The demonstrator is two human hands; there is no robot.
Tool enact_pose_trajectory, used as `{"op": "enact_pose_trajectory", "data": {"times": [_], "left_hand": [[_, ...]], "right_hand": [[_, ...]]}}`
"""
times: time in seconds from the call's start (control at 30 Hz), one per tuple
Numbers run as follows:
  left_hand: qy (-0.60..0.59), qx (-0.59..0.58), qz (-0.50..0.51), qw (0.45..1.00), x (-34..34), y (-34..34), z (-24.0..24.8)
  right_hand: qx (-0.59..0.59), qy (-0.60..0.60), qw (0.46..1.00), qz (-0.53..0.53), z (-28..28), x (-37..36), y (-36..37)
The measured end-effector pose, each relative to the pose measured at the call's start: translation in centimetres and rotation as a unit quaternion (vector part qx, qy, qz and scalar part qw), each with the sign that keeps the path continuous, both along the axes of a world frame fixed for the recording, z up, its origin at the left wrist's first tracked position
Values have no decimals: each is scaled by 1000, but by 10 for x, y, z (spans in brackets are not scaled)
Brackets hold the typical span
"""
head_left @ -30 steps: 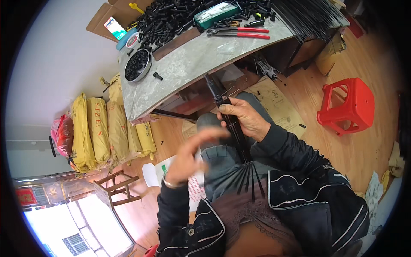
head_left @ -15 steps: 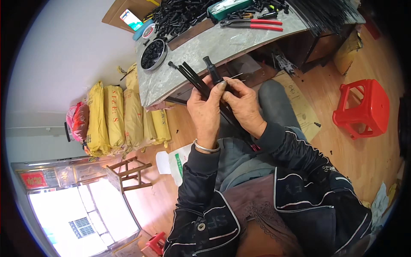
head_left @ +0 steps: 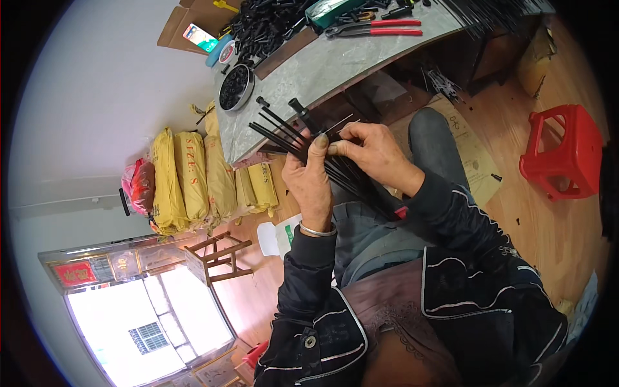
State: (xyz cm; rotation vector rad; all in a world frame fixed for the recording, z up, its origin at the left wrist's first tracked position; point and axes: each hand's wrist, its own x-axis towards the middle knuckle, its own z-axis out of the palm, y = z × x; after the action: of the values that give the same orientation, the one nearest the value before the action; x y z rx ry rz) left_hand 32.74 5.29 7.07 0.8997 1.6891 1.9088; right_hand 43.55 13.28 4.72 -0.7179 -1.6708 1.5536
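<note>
My left hand [head_left: 311, 187] is closed around a bundle of thin black rods [head_left: 278, 134], which slants from the table edge down toward my lap. Between its thumb and fingers rises a short black tubular piece [head_left: 300, 109] with a wider end. My right hand [head_left: 380, 155] pinches close beside it, thumb and forefinger together at the rods; what lies between those fingertips is hidden. A thin pale wire or pin [head_left: 346, 122] sticks out just above the right fingers. A small black cap [head_left: 262, 101] shows near the rods' upper ends; whether it touches one I cannot tell.
On the grey table [head_left: 274, 90] are a round dish of black rings [head_left: 236, 88], a heap of black parts [head_left: 267, 32], red-handled pliers [head_left: 387, 28], a green container [head_left: 332, 11] and long black rods [head_left: 493, 16]. A red stool [head_left: 567, 151] stands right; yellow sacks [head_left: 193, 174] left.
The rods' upper ends have spread apart and tilted further left. My right hand has shifted slightly right. The whole view has turned a little, with table and sacks displaced.
</note>
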Motion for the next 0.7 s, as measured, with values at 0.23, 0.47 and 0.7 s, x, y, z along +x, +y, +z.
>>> {"op": "enact_pose_trajectory", "data": {"times": [0.23, 0.47, 0.7], "left_hand": [[-14, 7, -12, 1000, 5, -6, 0], [35, -21, 0, 999, -7, -18, 0], [43, -32, -24, 998, -3, -16, 7]], "right_hand": [[-254, 88, 931, 248, -16, 3, 29], [-198, 29, 953, 227, -4, -6, 17], [-191, 19, 961, 196, -1, -3, 14]]}}
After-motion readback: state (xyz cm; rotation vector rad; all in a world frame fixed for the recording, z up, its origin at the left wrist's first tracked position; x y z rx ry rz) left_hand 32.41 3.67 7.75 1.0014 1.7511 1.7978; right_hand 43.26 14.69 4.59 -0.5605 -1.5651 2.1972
